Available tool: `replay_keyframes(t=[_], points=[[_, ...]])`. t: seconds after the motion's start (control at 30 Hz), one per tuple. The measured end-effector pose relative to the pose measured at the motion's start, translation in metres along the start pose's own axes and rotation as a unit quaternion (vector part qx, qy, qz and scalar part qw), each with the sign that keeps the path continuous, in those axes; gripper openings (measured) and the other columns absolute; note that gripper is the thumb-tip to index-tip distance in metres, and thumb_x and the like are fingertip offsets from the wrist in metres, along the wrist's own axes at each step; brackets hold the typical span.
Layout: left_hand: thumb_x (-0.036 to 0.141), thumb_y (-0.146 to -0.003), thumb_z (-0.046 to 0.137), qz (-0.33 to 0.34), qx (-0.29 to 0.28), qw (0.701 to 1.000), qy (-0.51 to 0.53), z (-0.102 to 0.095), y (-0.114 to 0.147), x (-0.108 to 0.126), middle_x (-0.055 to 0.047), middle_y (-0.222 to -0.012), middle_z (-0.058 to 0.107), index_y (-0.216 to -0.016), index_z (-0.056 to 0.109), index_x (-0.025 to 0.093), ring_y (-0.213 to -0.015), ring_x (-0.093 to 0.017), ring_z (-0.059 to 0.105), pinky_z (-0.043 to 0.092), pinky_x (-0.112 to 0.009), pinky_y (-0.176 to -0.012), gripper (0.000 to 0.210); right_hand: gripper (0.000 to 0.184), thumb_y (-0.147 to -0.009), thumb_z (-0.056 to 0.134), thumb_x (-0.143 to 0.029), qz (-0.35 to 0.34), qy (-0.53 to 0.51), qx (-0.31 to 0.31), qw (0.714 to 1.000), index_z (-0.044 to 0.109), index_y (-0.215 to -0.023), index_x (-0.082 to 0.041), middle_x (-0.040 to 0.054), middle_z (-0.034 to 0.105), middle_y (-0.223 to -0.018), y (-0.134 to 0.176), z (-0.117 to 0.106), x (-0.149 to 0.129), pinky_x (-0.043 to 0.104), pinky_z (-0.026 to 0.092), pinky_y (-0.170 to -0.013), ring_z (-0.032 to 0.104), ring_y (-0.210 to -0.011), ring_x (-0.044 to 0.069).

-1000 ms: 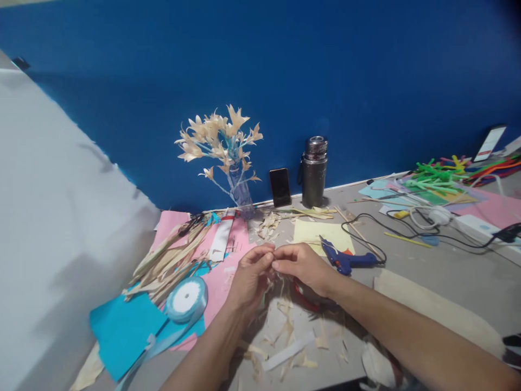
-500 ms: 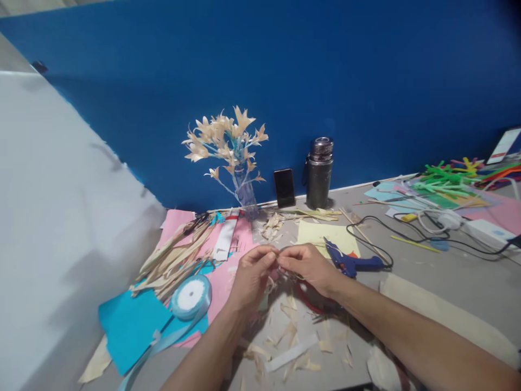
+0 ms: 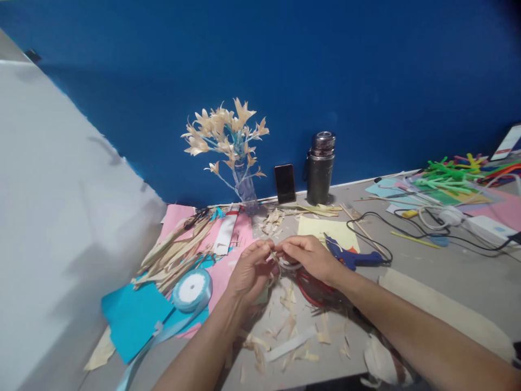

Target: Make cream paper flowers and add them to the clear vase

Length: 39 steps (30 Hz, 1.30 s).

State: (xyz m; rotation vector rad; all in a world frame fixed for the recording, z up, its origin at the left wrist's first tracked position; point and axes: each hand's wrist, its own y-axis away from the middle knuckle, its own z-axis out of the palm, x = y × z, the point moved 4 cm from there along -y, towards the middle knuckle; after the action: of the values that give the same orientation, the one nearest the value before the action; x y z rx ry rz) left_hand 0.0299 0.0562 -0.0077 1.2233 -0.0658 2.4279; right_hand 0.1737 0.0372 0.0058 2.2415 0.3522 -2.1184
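Note:
My left hand (image 3: 250, 271) is closed in a pinch, with a thin pale strip (image 3: 275, 266) of dried husk showing at its fingers. Close beside it, my right hand (image 3: 311, 258) also pinches, fingertips nearly meeting those of the left; what lies between them is too small to make out. Under the right hand, partly covered, are red-handled scissors (image 3: 311, 293). Husk scraps (image 3: 288, 323) and a white strip (image 3: 291, 345) litter the table below. A blue glue gun (image 3: 354, 258) lies just beyond the right wrist, beside a yellow paper sheet (image 3: 325, 231).
Husk flowers (image 3: 220, 130) stand in a clear bottle (image 3: 246, 193) near the blue partition. A phone (image 3: 285, 183) and a metal flask (image 3: 320, 171) are alongside. Husk strips (image 3: 179, 250) and a ribbon roll (image 3: 192, 290) lie left. Black cable (image 3: 374, 217) and green pipe cleaners (image 3: 448, 176) lie right.
Both hands have drawn slightly apart and shifted a little to the left, still pinching. More of the pale strip shows between them. The view has tilted slightly.

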Motion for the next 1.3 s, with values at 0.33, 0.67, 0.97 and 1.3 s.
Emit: replay_keyframes(t=[0.33,0.67,0.97,1.3], points=[[0.025,-0.066,0.082,-0.003,0.019,0.999,-0.035,0.000,0.000,-0.005,0.002,-0.069,0.059,-0.073,0.066,0.014,-0.057,-0.009,0.054,0.042,-0.021,-0.051,0.020,0.016,-0.078,0.070,-0.030,0.011,-0.012,-0.004,1.000,0.073,-0.080,-0.014,0.0027,0.071,-0.075,0.003,0.009,0.004,0.026,0.045,-0.065,0.061,-0.069,0.015],[0.024,-0.067,0.081,0.025,0.011,0.996,-0.080,0.003,0.003,-0.004,-0.001,-0.076,0.064,-0.083,0.069,0.015,-0.064,-0.011,0.059,0.045,-0.022,-0.058,0.022,0.023,-0.079,0.070,-0.037,0.040,-0.056,0.021,0.997,0.070,-0.075,-0.015,-0.0010,0.065,-0.064,0.001,0.003,0.008,0.024,0.037,-0.055,0.052,-0.056,0.011],[0.027,-0.075,0.072,0.115,0.053,0.928,-0.351,0.005,0.008,0.006,-0.003,-0.070,0.068,-0.076,0.072,0.015,-0.060,-0.013,0.056,0.042,-0.023,-0.055,0.012,0.017,-0.082,0.065,-0.025,-0.047,0.144,0.087,0.985,0.072,-0.095,-0.017,0.0027,0.072,-0.083,0.003,-0.011,-0.013,0.025,0.046,-0.065,0.063,-0.074,0.016],[0.028,-0.079,0.065,0.097,0.030,0.916,-0.389,0.012,0.009,0.006,-0.002,-0.061,0.065,-0.070,0.069,0.014,-0.056,-0.013,0.055,0.040,-0.023,-0.053,0.017,0.011,-0.081,0.064,-0.022,-0.035,0.125,0.078,0.988,0.072,-0.077,-0.017,0.0014,0.072,-0.071,0.002,-0.011,-0.018,0.024,0.046,-0.062,0.064,-0.066,0.015]])
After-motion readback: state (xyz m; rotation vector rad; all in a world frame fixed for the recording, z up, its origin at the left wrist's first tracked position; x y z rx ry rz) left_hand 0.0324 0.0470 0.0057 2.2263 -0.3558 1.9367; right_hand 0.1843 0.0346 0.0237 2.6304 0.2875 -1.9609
